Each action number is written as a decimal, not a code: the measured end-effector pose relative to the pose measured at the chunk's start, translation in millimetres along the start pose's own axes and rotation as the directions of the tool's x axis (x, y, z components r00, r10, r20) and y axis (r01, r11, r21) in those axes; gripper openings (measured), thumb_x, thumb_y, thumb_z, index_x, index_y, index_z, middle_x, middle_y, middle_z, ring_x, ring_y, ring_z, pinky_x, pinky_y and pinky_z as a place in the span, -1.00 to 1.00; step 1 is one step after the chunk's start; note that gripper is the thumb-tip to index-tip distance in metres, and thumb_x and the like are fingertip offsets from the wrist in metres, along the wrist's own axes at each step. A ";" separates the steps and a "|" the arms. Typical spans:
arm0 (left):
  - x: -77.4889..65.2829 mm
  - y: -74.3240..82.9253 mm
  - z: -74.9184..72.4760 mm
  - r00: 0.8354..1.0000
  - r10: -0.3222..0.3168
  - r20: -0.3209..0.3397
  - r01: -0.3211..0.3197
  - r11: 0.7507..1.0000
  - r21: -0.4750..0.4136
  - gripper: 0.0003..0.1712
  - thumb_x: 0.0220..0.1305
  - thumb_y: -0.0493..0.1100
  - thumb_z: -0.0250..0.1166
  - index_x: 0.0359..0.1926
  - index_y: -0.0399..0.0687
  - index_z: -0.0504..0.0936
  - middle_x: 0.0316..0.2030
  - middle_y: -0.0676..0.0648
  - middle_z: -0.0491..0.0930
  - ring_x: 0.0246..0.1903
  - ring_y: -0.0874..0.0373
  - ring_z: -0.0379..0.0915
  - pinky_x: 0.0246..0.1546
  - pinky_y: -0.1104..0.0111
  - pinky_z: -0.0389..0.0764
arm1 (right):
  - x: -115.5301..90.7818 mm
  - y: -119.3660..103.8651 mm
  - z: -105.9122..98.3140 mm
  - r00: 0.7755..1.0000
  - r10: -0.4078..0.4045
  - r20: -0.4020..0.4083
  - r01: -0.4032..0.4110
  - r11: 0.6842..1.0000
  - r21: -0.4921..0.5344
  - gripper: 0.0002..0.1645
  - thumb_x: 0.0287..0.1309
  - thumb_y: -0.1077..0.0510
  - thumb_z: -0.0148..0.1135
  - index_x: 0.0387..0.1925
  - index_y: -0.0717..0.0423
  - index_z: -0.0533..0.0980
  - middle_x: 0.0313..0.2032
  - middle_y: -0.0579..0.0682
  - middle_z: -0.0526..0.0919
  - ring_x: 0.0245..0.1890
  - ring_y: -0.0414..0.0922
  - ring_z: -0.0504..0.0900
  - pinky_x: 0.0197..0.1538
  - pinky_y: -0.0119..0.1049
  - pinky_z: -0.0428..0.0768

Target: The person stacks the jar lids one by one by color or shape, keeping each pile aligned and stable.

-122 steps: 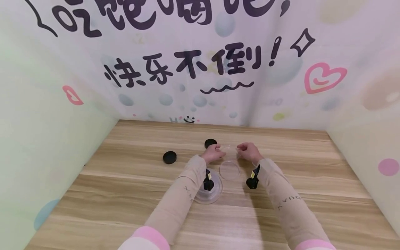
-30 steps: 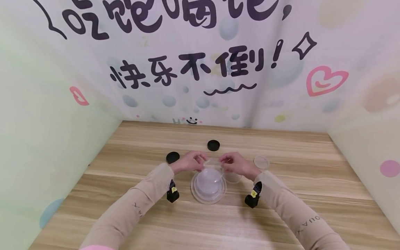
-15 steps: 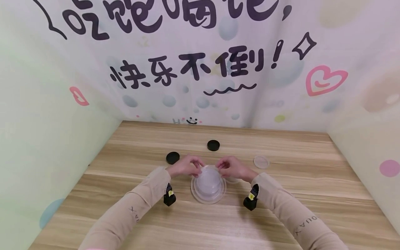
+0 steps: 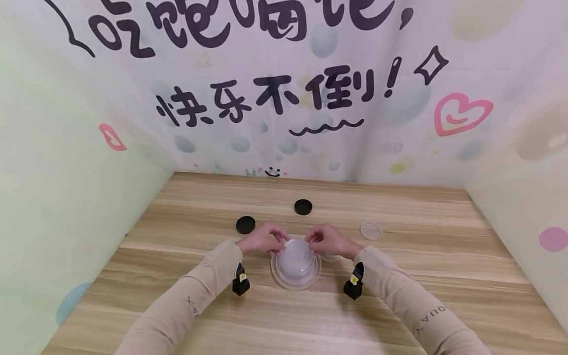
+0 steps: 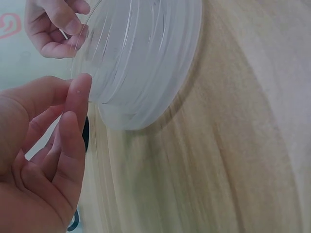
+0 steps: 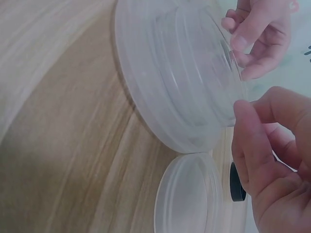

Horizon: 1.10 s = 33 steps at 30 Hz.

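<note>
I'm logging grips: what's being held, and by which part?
Left hand and right hand pinch the topmost clear round piece by its rim, on either side.

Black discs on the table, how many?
2: left disc just beyond the left hand; right disc farther back, beyond the gap between that and the right hand.

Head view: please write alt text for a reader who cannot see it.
The left hand and right hand pinch a larger clear lid at the top of a clear plastic stack on a wooden table. Behind lie two black lids, and a small clear lid at right.
</note>
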State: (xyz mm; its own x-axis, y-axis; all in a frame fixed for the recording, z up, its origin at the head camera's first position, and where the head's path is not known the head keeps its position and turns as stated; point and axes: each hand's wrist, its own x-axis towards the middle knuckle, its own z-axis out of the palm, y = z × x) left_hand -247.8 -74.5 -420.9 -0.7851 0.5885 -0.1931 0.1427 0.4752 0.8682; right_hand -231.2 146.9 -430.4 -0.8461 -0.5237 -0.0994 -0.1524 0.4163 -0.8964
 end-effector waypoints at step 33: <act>0.9 -0.8 1.0 1.000 0.020 -0.004 -0.019 0.993 0.119 -0.77 0.08 -0.33 0.21 -0.18 -0.21 0.59 -0.35 -0.09 0.49 -0.35 0.13 0.39 -0.56 0.40 0.48 | -3.4 -0.9 -0.8 0.999 0.010 -0.037 -0.010 1.000 0.008 -0.83 0.00 0.42 0.12 -0.31 0.47 0.47 -0.43 0.14 0.54 -0.48 -0.13 0.53 -0.38 -0.27 0.58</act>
State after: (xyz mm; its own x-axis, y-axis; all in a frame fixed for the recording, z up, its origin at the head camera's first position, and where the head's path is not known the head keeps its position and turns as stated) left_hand -248.0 -73.7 -422.3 -0.7847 0.5949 -0.1741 0.2284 0.5386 0.8110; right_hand -228.6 148.9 -428.9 -0.8658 -0.4918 -0.0923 -0.1399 0.4150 -0.8990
